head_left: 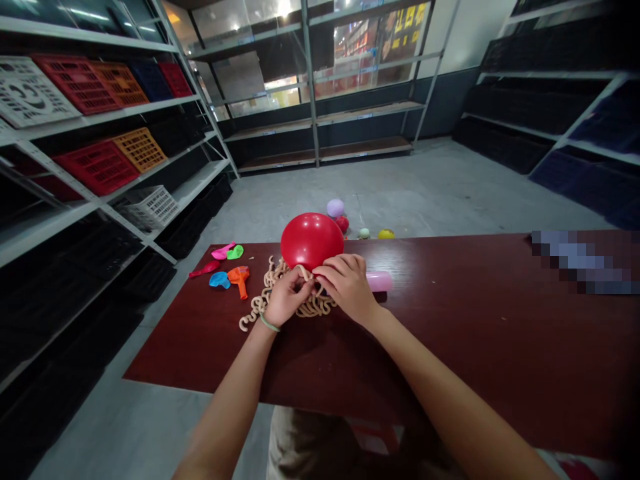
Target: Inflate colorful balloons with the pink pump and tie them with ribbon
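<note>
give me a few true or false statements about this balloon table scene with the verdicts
1. An inflated red balloon sits on the table. True.
2. The left hand and right hand meet at the base of that balloon. True.
3. The flat balloons lie to the right of the hands. False: the flat balloons lie to the left.
4. The beige cord is pulled out straight. False: the beige cord lies in a curly heap under the hands.
5. A green band circles the left wrist. True.
6. The floor beyond the table is bare. False: small balloons lie there.
</note>
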`<action>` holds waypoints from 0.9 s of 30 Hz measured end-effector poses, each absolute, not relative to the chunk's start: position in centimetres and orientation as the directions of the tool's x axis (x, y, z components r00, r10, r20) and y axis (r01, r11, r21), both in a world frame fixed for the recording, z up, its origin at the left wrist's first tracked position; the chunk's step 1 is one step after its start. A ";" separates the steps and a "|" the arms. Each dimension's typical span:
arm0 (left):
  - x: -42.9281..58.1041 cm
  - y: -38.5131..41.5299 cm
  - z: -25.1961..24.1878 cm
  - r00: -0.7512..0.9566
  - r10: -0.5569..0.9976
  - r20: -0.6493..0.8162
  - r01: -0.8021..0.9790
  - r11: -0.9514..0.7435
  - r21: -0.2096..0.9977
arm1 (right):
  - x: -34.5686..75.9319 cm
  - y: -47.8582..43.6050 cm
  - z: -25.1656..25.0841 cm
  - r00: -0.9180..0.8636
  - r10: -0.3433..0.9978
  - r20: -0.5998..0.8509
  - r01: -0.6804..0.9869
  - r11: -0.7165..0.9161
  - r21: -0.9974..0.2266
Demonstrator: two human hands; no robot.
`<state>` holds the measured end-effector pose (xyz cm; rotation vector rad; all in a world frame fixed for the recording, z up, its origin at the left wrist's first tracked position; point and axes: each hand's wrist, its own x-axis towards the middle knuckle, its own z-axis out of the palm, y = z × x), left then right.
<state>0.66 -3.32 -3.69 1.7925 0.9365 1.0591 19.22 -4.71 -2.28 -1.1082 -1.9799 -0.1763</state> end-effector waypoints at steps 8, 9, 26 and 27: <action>0.4 -3.3 -3.8 0.408 0.812 0.417 0.426 -0.573 0.700 | 19.5 -4.8 -2.4 -0.371 0.572 0.731 0.769 0.631 -0.103; 0.4 -3.4 -3.7 0.413 0.809 0.417 0.431 -0.577 0.693 | 19.5 -4.8 -2.4 -0.380 0.573 0.726 0.772 0.629 -0.092; 0.6 -4.2 -4.8 0.120 0.766 0.631 0.381 -0.623 0.684 | 17.5 -5.4 -2.4 -0.253 0.596 0.762 0.744 0.623 -0.240; 0.7 -4.2 -4.8 0.099 0.769 0.631 0.379 -0.615 0.691 | 17.5 -5.5 -2.4 -0.235 0.594 0.769 0.740 0.623 -0.255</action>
